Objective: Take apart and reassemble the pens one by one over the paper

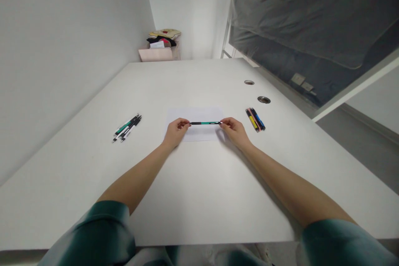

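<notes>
- The left hand [176, 131] is nearly closed, pinching one end of a teal-and-black pen [205, 123] between thumb and fingertips.
- The right hand [233, 131] is nearly closed in the same way, pinching the pen's other end.
- The pen lies level across the space between the two hands, held just above a sheet of white paper [202, 136], and runs roughly parallel to the table's near edge.
- Both hands are over the paper's near edge, and the forearms reach forward from teal sleeves [339, 245].
- The paper lies on a white table [199, 199], near its middle.
- Left of the left hand, well apart from it, lies a loose bunch of slim pens [126, 128], some green, black and white.
- Right of the right hand, near it, lies a tight group of markers [255, 119] in yellow, blue, black and pink.
- Two round metal cable grommets [264, 99] are set in the tabletop beyond the markers.
- At the table's far end, a pale pink box [156, 54] sits against the wall with assorted items piled on it.
</notes>
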Tool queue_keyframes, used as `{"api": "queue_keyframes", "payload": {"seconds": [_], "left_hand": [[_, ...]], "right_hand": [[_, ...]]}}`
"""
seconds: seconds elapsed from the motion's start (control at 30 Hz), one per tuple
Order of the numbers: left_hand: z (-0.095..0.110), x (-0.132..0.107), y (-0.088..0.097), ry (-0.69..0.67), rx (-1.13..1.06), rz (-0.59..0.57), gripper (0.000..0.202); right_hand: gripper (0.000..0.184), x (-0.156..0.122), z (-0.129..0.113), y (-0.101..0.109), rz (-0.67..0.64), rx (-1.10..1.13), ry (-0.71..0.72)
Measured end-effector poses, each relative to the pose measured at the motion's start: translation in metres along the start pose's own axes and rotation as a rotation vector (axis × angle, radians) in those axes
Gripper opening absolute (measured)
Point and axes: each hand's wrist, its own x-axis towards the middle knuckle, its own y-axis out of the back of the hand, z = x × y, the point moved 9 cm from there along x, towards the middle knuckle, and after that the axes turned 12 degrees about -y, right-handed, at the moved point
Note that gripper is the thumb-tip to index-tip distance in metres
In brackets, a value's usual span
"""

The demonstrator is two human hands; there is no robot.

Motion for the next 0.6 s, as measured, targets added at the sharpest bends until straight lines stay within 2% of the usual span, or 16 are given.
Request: {"api": "queue_keyframes", "payload": {"seconds": [0.13,0.6], "left_hand": [[-0.003,0.000,0.005,-0.018,0.046,0.006,0.016],[-0.004,-0.002,0.001,0.027,-0.017,-0.034,0.019]], "right_hand": [[0.028,-0.002,0.004,-0.003,-0.017,-0.010,-0.016],[0.032,0.000,0.011,0.001,-0.023,0.004,-0.074]]}}
